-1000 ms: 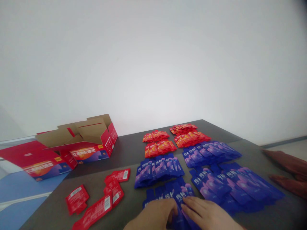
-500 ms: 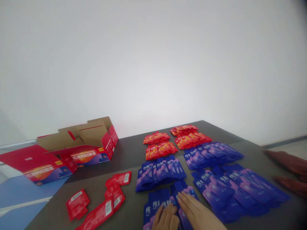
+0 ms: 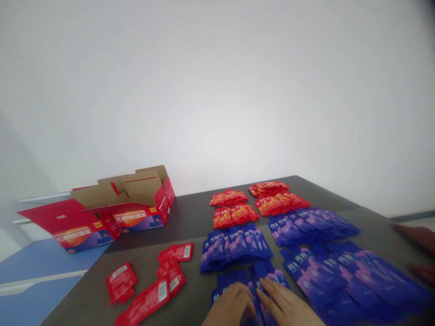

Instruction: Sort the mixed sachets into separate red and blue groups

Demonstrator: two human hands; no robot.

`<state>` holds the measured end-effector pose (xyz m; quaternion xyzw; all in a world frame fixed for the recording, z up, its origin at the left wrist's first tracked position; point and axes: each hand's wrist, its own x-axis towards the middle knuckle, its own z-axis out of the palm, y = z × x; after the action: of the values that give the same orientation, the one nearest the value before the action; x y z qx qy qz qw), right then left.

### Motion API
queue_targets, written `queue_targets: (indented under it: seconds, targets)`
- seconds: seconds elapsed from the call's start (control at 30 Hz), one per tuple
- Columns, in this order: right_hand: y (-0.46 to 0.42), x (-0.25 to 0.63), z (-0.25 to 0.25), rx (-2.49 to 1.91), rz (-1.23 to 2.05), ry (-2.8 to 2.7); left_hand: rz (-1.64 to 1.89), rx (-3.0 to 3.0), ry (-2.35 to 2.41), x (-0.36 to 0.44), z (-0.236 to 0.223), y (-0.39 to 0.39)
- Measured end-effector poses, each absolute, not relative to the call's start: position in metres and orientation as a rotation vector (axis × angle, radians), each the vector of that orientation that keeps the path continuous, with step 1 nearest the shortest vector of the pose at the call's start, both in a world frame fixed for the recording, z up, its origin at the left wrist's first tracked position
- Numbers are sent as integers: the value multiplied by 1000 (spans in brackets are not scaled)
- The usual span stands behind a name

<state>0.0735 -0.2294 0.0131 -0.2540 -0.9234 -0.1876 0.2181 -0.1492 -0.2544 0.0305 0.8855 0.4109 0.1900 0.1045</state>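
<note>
Both my hands are on a fanned group of blue-purple pouches [image 3: 234, 277] at the bottom centre. My left hand [image 3: 231, 304] bends its fingers down over the pouches, close together and pointing right; the fingertips are partly hidden. Beside it, my right hand [image 3: 283, 301] lies across the right-hand pouches with its fingers stretched out. A second row of blue-purple pouches [image 3: 234, 248] lies just beyond. To the right are two larger overlapping blue-purple groups, one near [image 3: 353, 280] and one farther back [image 3: 309, 225].
Orange-red sachets [image 3: 234, 215] lie in several bunches at the back of the dark table [image 3: 190, 213]. Red sachets [image 3: 149, 299] with barcodes are scattered at left. An open red carton [image 3: 136, 219] stands behind them. At the right edge are another person's hands [image 3: 419, 240].
My left hand has turned its fingers from pointing forward to pointing right and down. My right hand stays on the pouches. The whole view has shifted slightly.
</note>
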Motion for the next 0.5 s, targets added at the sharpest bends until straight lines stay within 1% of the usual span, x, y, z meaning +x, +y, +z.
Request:
queue_targets:
  seconds: [0.03, 0.1, 0.17, 0.27, 0.33, 0.4, 0.5]
  targets:
    - [-228, 74, 17, -680, -481, -2569, 519, 2514, 1266, -158, 48, -249]
    - [-227, 76, 31, -649, -400, -2572, 554, 2412, 1574, -179, 76, -235]
    - [-227, 77, 48, -660, -315, -2548, 462, 2387, 1904, -204, 91, -218]
    - [-230, 73, 72, -716, -214, -2502, 69, 2313, 2272, -239, 88, -195]
    - [-230, 69, 80, -731, -159, -2490, -165, 2239, 2395, -256, 77, -186]
    - [-228, 64, 82, -746, -94, -2486, -269, 2196, 2467, -266, 67, -181]
    - [-222, 56, 78, -784, 24, -2502, -252, 2195, 2542, -272, 60, -176]
